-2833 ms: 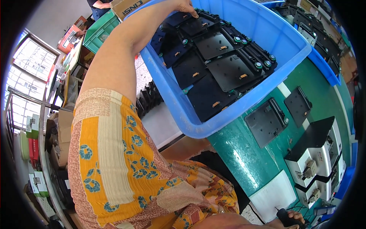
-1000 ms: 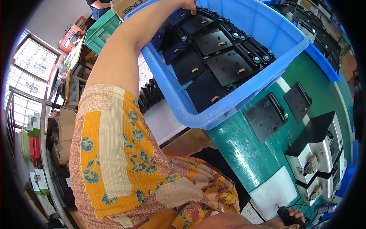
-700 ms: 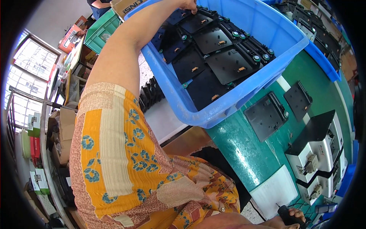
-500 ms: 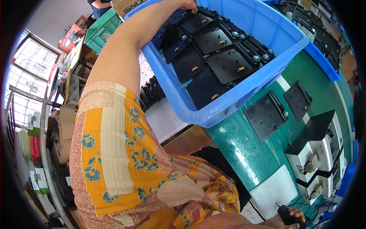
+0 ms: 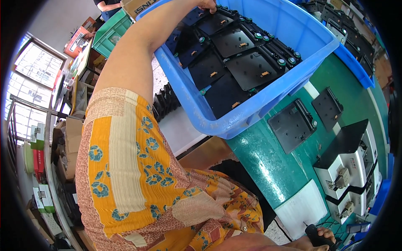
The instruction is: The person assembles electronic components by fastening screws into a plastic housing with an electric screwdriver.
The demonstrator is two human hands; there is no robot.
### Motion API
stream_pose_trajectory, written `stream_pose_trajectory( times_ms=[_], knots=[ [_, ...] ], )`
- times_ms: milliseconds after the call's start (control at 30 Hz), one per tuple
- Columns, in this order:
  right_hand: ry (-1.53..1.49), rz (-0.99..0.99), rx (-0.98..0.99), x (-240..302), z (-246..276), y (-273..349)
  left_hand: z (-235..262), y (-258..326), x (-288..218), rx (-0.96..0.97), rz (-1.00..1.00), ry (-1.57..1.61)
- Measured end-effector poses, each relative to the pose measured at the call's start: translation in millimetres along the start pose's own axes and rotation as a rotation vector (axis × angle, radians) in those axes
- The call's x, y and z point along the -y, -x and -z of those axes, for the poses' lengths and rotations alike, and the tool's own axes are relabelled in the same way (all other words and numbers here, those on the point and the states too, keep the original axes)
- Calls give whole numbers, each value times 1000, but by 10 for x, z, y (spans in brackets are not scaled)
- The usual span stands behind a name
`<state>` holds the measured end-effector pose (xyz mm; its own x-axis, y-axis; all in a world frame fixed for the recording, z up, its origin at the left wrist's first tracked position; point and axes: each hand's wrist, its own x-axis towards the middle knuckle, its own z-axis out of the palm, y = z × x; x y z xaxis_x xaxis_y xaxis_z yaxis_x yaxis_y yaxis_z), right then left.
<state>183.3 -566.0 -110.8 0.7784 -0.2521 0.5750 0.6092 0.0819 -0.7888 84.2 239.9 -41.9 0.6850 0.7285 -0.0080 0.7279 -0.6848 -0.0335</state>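
At the top of the frame, the left hand [image 5: 207, 6] is hanging over the far side of a blue bin [image 5: 201, 121], its fingertips pointing down among black plates [image 5: 248, 70]; the top edge is cutting the hand off, so one cannot tell whether it is pinching a plate or merely touching one. The plates are lying overlapped inside the bin, in the upper centre, many of them showing small orange connectors and green-and-white round ends. At the lower right, the right hand [image 5: 325, 234] is curling closed around a black handheld tool [image 5: 316, 238], whose thin tip is pointing up and left over a white pad [image 5: 302, 209]. The pad is lying on the green worktop [image 5: 261, 167], just beside two white devices [image 5: 345, 173] that are bearing metal blocks. Above the devices, right of centre, a larger loose plate [image 5: 291, 125] and a smaller loose plate [image 5: 328, 108] are lying near each other. A patterned yellow sleeve [image 5: 117, 150] is filling the lower left centre, while a green crate [image 5: 111, 35] is standing at the upper left, below another person's arm [image 5: 109, 6].
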Motion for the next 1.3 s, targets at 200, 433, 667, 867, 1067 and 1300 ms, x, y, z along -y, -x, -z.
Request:
stream_pose_trajectory(
  times_ms=[200,433,667,867,1067,1300],
  knots=[
    [-9,-1,21,-7,-1,-8,-5,-192,230,-90,-146,-149],
    [-13,-48,35,18,69,0,-103,-192,-41,-106,-209,-223],
    [-65,-34,-29,-12,0,10,-46,-42,-175,-129,-125,-297],
    [-101,-68,-34,-32,79,-4,-68,19,-221,-182,-165,-382],
    [-122,-63,-28,-48,78,2,-227,-1,-63,-323,-242,-490],
    [-46,44,-18,-10,-31,-19,-353,-118,-106,-374,-325,-531]
  ],
)
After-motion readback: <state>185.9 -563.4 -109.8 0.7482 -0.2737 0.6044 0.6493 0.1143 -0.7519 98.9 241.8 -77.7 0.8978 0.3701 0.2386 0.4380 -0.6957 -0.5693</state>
